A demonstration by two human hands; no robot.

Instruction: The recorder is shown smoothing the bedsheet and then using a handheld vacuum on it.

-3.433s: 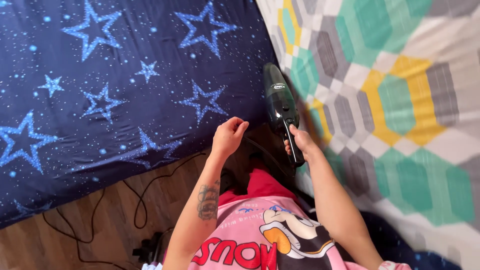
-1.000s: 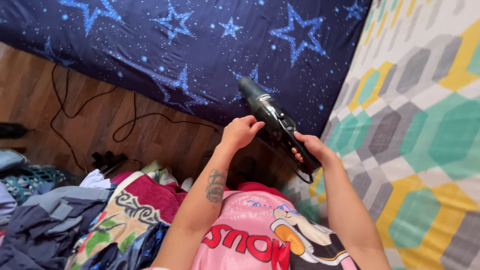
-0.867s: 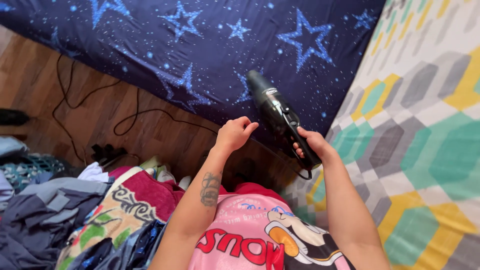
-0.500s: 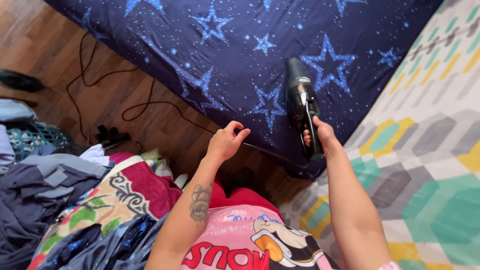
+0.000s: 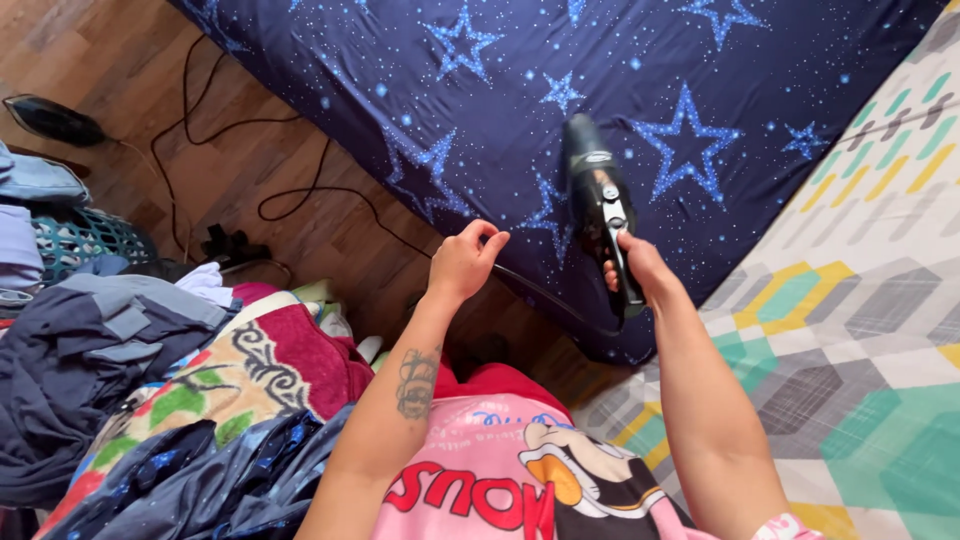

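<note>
While my right hand [image 5: 640, 268] clenches the rear handle of the rigid, probably light black handheld vacuum [image 5: 598, 215] at upper centre on the starry sheet [image 5: 480, 90], my left hand [image 5: 462, 265] seemingly pinches its limp cord [image 5: 540, 297].

Handheld vacuum [image 5: 597, 210]: has moved off the seam beside the patterned quilt [image 5: 860, 330], further onto the dark blue star sheet [image 5: 620, 80], nozzle now beside a large star.
Right hand [image 5: 637, 266]: has travelled with the handle, away from the quilt.
Left hand [image 5: 463, 263]: has lifted slightly, pinching the black cord [image 5: 530, 290].
View: has swung left, bringing the pile of clothes [image 5: 140, 390] in.
</note>
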